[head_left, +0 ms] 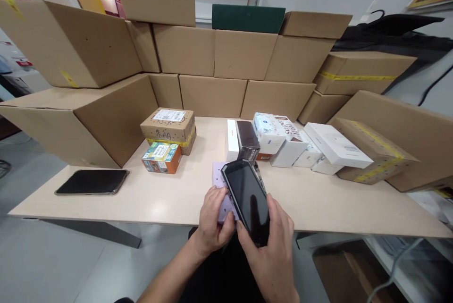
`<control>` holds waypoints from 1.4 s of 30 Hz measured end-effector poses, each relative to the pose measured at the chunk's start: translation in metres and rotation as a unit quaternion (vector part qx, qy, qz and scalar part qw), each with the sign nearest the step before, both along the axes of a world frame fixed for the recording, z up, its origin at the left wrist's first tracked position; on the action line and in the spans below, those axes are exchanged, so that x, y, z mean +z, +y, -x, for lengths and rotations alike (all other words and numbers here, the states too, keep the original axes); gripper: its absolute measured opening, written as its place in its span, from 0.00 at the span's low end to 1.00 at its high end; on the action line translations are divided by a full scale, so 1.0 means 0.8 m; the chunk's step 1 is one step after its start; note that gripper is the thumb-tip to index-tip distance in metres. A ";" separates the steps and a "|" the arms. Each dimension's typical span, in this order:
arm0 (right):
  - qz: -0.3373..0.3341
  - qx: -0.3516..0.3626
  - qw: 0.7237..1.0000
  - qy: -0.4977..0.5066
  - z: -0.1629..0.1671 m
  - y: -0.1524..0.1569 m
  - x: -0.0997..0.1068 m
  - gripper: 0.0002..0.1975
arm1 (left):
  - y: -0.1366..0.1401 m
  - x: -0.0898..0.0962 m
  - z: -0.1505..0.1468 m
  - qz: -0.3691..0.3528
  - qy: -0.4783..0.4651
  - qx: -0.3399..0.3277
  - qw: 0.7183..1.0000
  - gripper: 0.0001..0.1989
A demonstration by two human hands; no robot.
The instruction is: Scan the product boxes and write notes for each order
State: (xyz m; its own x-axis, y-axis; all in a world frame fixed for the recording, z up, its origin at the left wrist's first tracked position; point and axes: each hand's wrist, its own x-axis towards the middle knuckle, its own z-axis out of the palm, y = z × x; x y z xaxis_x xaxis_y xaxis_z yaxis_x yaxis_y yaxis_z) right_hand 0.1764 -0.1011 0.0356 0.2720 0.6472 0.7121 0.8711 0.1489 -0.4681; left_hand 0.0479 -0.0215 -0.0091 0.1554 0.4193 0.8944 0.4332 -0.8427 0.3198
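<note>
My right hand (271, 248) is closed around the lower part of a black rugged handheld phone (247, 194), its dark screen facing up toward me. Just left of it, my left hand (215, 218) has its fingers curled on a small lilac box (226, 206) with dark specks. The phone overlaps the right part of this box and hides it. Both hands are at the table's front edge, close together. Beyond the phone stand a dark brown box (247, 138) and a narrow white box (232, 140).
On the left lie a large smartphone (92, 182), an orange-and-blue carton (162, 157) and a labelled cardboard box (170, 126). Several white cartons, among them a flat white box (338, 145), stand at right. Stacked cardboard boxes (212, 95) wall the back of the table (170, 199).
</note>
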 end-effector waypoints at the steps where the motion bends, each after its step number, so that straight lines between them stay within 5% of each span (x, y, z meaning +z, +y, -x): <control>1: -0.001 -0.003 1.000 -0.003 0.001 0.001 -0.001 0.39 | -0.001 0.000 0.000 0.001 0.002 0.002 1.000 0.29; 42: -0.014 -0.015 1.000 -0.015 0.004 0.002 -0.007 0.38 | -0.009 0.012 -0.003 0.114 -0.072 -0.084 0.987 0.30</control>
